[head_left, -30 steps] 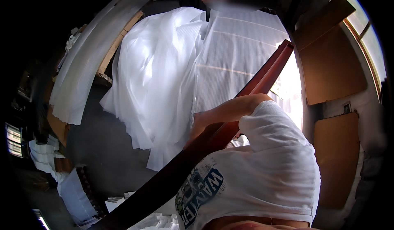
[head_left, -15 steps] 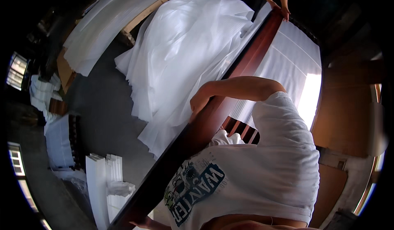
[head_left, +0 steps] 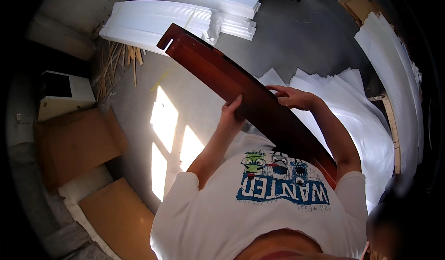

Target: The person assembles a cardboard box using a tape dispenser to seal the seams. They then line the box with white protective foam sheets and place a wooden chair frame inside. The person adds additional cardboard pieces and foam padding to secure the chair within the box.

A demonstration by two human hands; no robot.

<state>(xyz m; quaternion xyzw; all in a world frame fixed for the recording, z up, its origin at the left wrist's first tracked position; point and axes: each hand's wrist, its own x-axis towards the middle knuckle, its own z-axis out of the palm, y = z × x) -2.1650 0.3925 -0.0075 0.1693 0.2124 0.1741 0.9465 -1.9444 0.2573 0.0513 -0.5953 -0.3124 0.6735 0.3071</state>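
Note:
A long, dark red-brown wooden rail [head_left: 218,67] slants in front of my chest, its far left end cut with an open slot. On its near edge my left hand [head_left: 232,114] is closed, thumb on the face and the other fingers hidden beneath. Across from it, my right hand [head_left: 294,97] grips the opposite edge, with a finger lying over the face. The rail runs down to the right between my shirt and right forearm, where its other end is hidden. Beyond my right arm lie white foam sheets [head_left: 324,86], heaped in loose layers.
Stacked white strips [head_left: 153,21] lie on the floor at the far left, beside thin wooden sticks [head_left: 134,65]. A white cabinet [head_left: 76,90] and brown cardboard [head_left: 76,139] stand at the left. More white sheets [head_left: 389,60] curve along the right. A dark blurred shape [head_left: 394,218] is at lower right.
My view has swung round to the rail's slotted end. Both my hands now grip it close together, where before they were far apart. The other person's hands at the far end have left view.

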